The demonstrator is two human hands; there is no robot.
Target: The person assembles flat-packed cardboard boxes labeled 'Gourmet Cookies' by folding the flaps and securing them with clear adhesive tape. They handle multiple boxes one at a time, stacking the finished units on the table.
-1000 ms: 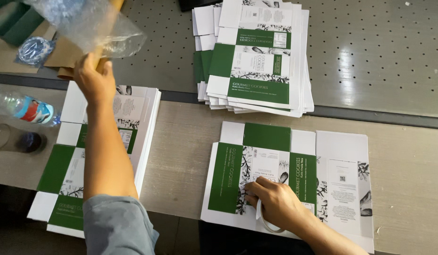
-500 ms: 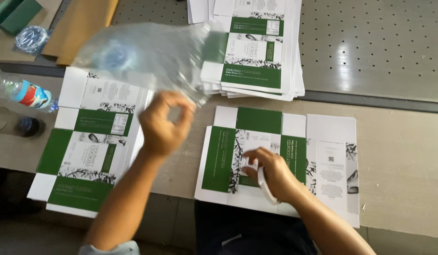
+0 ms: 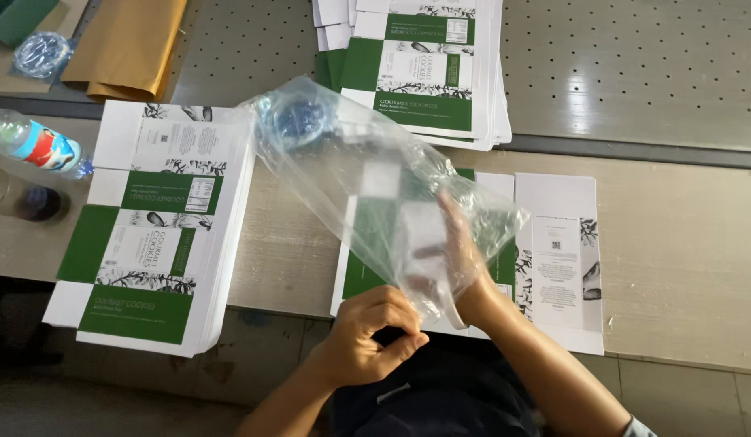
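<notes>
While my left hand (image 3: pixel 374 332) pinches the mouth of the clear plastic bag (image 3: pixel 367 182), my right hand (image 3: pixel 460 251) sits flat-open inside it; bag lies over a flat carton sheet (image 3: pixel 557 259) on the tabletop (image 3: pixel 683 259).

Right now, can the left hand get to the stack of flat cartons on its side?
Probably not freely: the left hand is pinching the clear plastic bag, though the way to the left carton stack looks open.
</notes>
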